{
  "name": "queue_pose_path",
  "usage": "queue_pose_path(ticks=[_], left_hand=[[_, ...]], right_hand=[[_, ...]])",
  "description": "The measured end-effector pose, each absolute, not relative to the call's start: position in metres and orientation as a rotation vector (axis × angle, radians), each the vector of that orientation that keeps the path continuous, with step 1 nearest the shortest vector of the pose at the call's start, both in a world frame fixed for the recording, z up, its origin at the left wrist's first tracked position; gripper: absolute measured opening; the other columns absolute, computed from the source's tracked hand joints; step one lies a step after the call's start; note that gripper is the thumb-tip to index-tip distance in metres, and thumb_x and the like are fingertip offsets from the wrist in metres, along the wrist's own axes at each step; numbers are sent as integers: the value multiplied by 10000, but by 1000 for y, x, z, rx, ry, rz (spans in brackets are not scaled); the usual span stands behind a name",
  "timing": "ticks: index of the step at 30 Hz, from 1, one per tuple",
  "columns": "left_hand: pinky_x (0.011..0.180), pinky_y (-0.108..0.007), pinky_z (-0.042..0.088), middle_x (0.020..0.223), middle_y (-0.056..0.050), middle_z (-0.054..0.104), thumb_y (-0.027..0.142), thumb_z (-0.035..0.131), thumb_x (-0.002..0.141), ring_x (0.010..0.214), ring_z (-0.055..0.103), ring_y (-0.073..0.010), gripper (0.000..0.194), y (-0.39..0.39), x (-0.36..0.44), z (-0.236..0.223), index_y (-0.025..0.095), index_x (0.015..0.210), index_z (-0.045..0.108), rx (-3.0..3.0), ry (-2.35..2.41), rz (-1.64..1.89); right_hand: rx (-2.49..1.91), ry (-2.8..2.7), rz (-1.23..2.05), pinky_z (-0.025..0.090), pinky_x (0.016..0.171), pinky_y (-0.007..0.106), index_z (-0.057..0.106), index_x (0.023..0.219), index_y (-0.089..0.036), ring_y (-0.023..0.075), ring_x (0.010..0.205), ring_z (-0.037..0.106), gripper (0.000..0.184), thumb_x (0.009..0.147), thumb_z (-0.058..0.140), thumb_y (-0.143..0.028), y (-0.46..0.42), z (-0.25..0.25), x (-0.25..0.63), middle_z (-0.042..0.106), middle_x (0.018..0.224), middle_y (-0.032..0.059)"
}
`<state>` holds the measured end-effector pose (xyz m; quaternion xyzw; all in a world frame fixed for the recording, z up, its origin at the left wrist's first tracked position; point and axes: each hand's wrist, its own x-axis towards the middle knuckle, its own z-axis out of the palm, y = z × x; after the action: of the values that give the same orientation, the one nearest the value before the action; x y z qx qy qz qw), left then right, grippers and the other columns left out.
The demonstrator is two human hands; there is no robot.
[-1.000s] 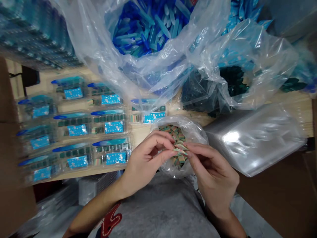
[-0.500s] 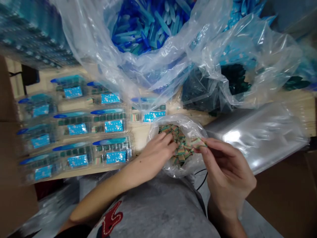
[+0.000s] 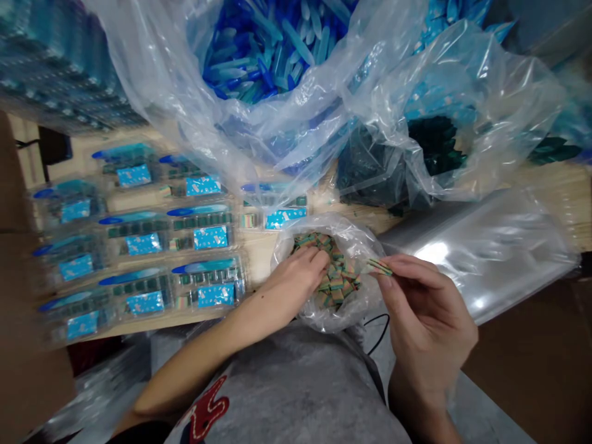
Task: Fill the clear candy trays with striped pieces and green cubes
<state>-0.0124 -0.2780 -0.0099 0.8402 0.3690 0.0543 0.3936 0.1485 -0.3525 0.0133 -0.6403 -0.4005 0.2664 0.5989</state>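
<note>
My left hand reaches into a clear plastic bag full of small flat squares with green and orange-brown striped edges. Its fingers are curled down among the squares, and the fingertips are hidden, so what they hold does not show. Just right of the bag's mouth, my right hand pinches a small stack of striped squares between thumb and fingers. The stack is seen edge-on.
Clear blister packs, each with a blue stick and a patterned blue packet, lie in rows at left. Behind stand a large bag of blue sticks and a bag of dark green pieces. Clear plastic sheets lie at right, stacked trays at upper left.
The stack in my right hand has turned from showing its flat face to edge-on and shifted slightly right. My left hand stays in the bag, its fingers curled a bit more.
</note>
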Motion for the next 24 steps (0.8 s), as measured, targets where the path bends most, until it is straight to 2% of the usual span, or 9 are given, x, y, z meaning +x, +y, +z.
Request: queue_pose_path(ticks=[3,6,11,17,21,24], left_hand=[[651,-261,514,799,0,632,166,549,930,729,622,-144,77,-273,-13,4,183,862,582,1761,1040,382],[580,-205,501,761,24,650,188,644,867,666,625,-109,45,-271,-14,20,199,842,608,1408,1120,656],[627,-176,538,779,26,690,121,717,793,700,649,-96,110,-279,-14,36,211,797,654,1211,1148,864],[723,-156,557,811,25,715,64,717,789,802,692,-93,159,-285,-12,37,217,801,673,1169,1050,945],[669,-140,551,817,28,725,130,739,813,744,683,-80,107,-286,-14,34,215,797,677,1056,1026,913],[695,-154,559,851,18,744,219,745,841,767,695,-89,80,-288,-16,32,216,810,672,958,995,887]], right_hand=[[-1470,-879,730,611,800,270,727,1053,-288,141,874,688,323,833,729,-52,-356,13,148,716,987,-11],[-1383,-870,905,594,824,227,719,1061,-304,118,898,682,341,843,711,-42,-357,16,145,717,992,-30],[-1208,-910,1096,534,889,139,721,1012,-287,68,985,641,328,836,681,-14,-349,26,137,676,994,-46],[-1230,-867,1117,522,904,134,733,965,-286,72,1084,623,288,830,694,-35,-343,28,130,659,1104,-34],[-1197,-785,1174,515,890,94,733,961,-306,45,1016,663,325,813,699,-19,-344,27,128,712,1037,-70],[-1195,-742,1169,529,846,81,732,949,-309,42,954,687,327,799,709,-20,-344,27,127,730,1000,-82]])
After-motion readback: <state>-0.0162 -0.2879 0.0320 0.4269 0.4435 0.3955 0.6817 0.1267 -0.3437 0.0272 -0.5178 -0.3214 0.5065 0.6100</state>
